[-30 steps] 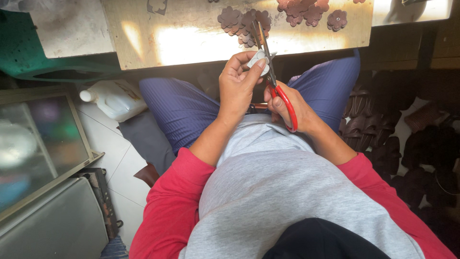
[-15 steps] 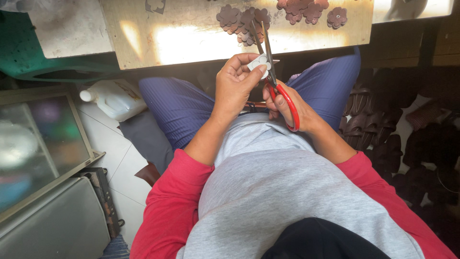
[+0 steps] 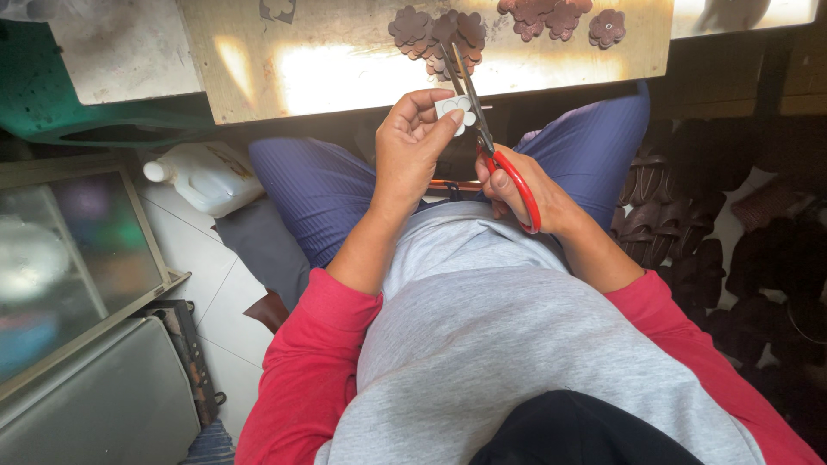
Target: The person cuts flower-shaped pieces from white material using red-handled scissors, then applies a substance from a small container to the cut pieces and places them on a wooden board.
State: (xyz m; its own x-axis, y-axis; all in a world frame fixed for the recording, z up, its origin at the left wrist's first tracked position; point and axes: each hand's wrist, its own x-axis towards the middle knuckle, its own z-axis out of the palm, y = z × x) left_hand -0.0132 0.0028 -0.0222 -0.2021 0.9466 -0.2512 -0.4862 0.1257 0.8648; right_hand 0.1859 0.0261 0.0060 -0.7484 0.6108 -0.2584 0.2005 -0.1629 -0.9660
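Your fingers [image 3: 428, 129] on the left hand [image 3: 413, 151] pinch a small pale flower-shaped piece [image 3: 455, 110], holding it up over your lap, just in front of the edge of the wooden board [image 3: 345, 60]. Your right hand [image 3: 521, 189] is closed around the red handles of the scissors [image 3: 491, 142], and the blades poke up beside the pale piece, touching its edge. Brown flower-shaped pieces [image 3: 439, 34] lie in a pile on the board above your hands, a white plastic bottle [image 3: 202, 176] lies on the tiled floor to your left, and dark brown pieces [image 3: 680, 224] are heaped to your right.
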